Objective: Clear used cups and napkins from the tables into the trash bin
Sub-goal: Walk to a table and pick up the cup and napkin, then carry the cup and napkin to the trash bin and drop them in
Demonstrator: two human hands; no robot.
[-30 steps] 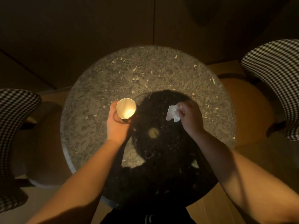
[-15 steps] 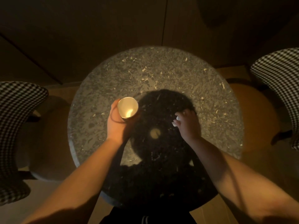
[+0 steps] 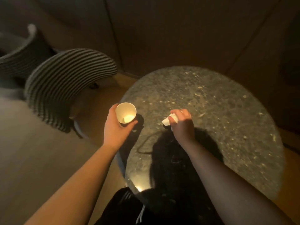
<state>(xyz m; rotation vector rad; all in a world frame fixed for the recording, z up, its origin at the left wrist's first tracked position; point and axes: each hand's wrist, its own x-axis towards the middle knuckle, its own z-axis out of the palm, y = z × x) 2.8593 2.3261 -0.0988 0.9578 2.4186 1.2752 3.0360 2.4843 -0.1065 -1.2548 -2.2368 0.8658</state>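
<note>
The cup (image 3: 125, 114) is held upright by the left hand (image 3: 116, 127). The napkin (image 3: 168, 120) is squeezed in the right hand (image 3: 182, 125). No trash bin is seen near either hand.

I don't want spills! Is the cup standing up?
Roughly upright: the cup has its open mouth up in the left hand. No liquid shows.

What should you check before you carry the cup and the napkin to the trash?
1. Cup held firmly by the left hand: ok.
2. Napkin gripped in the right hand: ok, crumpled in the fingers.
3. Cup empty, so nothing spills: ok, only a patch of light inside.
4. Round table free of other cups or napkins: ok on the part in view.
5. Trash bin located: cannot tell, none in view.
6. Chair clear of the path: cannot tell.
</note>
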